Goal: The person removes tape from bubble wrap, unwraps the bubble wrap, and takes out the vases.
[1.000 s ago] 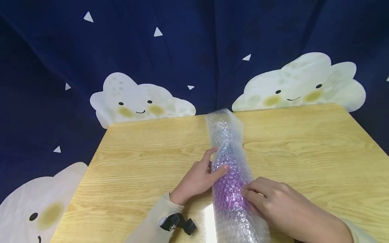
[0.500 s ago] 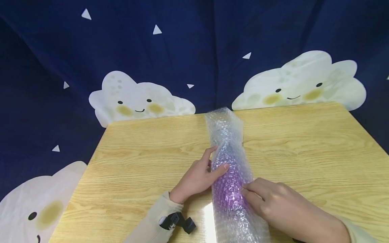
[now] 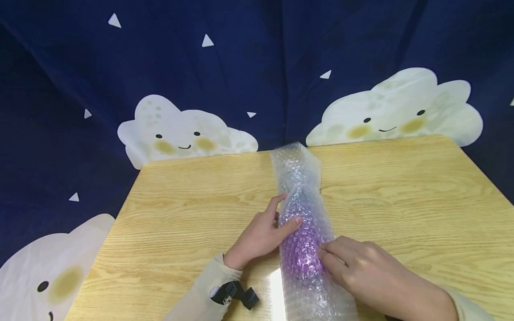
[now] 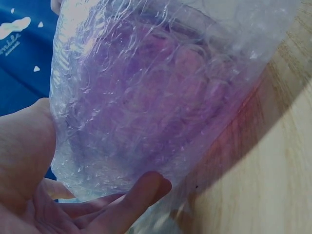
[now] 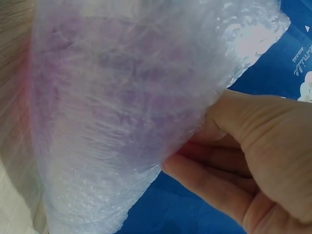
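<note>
A long sleeve of clear bubble wrap lies on the table, wrapped around a rounded purple object whose kind the plastic hides. My left hand holds the bundle from its left side, thumb on top. In the left wrist view, its fingers curve round the narrower part of the bundle. My right hand pinches the right edge of the bubble wrap between thumb and fingers, beside the purple part. Through the layers in the right wrist view, the purple object looks blurred.
The wooden table reaches back to a dark blue curtain printed with smiling clouds and white triangles. A small black device is strapped to my left wrist. The near end of the wrap runs out of view.
</note>
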A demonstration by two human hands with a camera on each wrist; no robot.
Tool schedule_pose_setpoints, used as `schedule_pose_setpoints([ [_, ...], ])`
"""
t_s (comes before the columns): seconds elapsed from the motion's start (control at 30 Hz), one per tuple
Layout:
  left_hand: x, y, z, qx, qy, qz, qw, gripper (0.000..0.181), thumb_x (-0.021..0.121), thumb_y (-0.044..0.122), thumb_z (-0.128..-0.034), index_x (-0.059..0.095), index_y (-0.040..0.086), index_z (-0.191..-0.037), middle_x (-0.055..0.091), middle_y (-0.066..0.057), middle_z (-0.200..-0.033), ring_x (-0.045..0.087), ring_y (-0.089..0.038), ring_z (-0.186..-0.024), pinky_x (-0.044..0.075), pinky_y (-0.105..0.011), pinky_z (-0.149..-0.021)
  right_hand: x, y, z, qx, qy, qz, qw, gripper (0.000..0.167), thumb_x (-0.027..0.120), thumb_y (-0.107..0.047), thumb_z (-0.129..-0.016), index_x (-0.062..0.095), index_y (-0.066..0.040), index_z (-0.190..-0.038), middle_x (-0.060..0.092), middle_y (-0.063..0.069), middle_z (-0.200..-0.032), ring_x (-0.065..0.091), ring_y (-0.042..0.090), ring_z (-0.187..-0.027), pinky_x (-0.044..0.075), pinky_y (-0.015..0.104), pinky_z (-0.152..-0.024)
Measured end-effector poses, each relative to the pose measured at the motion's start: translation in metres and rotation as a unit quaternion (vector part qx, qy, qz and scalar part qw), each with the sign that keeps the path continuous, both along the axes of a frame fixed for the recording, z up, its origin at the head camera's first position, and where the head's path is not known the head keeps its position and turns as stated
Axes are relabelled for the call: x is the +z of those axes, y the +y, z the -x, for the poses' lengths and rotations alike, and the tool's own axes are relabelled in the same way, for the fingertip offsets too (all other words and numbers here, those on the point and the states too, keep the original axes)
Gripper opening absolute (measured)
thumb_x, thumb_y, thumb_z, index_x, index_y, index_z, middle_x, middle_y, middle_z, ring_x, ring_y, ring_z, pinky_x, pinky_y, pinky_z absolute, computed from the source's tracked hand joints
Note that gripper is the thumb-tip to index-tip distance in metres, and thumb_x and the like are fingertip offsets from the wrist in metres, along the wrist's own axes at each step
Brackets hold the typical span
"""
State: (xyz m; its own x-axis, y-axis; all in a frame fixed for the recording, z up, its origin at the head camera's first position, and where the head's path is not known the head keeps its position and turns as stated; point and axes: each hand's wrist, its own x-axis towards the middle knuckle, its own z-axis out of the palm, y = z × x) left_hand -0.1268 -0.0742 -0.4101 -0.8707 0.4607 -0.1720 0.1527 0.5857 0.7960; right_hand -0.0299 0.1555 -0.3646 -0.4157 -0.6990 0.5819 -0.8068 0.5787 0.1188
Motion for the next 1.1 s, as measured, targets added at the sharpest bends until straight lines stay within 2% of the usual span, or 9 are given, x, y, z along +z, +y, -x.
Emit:
schedule_pose_setpoints([
  [0.3,0.0002,0.0004,0.0006,-0.001,-0.002,0.0,1.0,0.083,0.059,0.065,-0.0966,0.025,0.03,-0.164,0.071,-0.005,-0.099,0.066,-0.011,-0.076,0.055,-0.03,-0.065,-0.0007,0.002,0.0024,0.004,-0.022,0.015,0.9996,0.062,0.025,-0.027,-0.115,0.08,-0.008,-0.092,0.077,0.002,-0.094,0.075,0.014,-0.083,0.062,0.023,-0.071],
  [0.77,-0.0002,-0.0001,0.0004,-0.003,0.004,-0.004,1.0,0.082,0.059,0.063,-0.0973,0.025,0.03,-0.164,0.069,-0.002,-0.092,0.063,-0.011,-0.07,0.054,-0.03,-0.06,-0.0017,0.0037,0.0066,0.018,-0.018,0.027,0.9993,0.058,0.03,-0.028,-0.115,0.08,-0.008,-0.092,0.076,0.0,-0.092,0.073,0.012,-0.081,0.062,0.024,-0.071],
  [0.93,-0.0008,-0.0003,0.0007,-0.003,0.007,-0.005,1.0,0.081,0.059,0.063,-0.0977,0.026,0.029,-0.164,0.069,-0.004,-0.094,0.063,-0.012,-0.071,0.054,-0.03,-0.06,-0.001,0.0048,0.0064,0.015,-0.025,0.027,0.9992,0.059,0.029,-0.03,-0.114,0.08,-0.008,-0.093,0.077,0.0,-0.093,0.074,0.013,-0.081,0.062,0.025,-0.071],
  [1.1,-0.0016,0.0001,0.0009,-0.002,0.006,-0.006,1.0,0.082,0.059,0.062,-0.0977,0.027,0.027,-0.164,0.07,-0.005,-0.095,0.064,-0.012,-0.072,0.054,-0.03,-0.062,-0.0001,0.0029,0.0046,-0.007,-0.036,0.035,0.9987,0.057,0.034,-0.033,-0.112,0.082,-0.012,-0.09,0.078,-0.002,-0.091,0.075,0.012,-0.08,0.063,0.027,-0.07],
])
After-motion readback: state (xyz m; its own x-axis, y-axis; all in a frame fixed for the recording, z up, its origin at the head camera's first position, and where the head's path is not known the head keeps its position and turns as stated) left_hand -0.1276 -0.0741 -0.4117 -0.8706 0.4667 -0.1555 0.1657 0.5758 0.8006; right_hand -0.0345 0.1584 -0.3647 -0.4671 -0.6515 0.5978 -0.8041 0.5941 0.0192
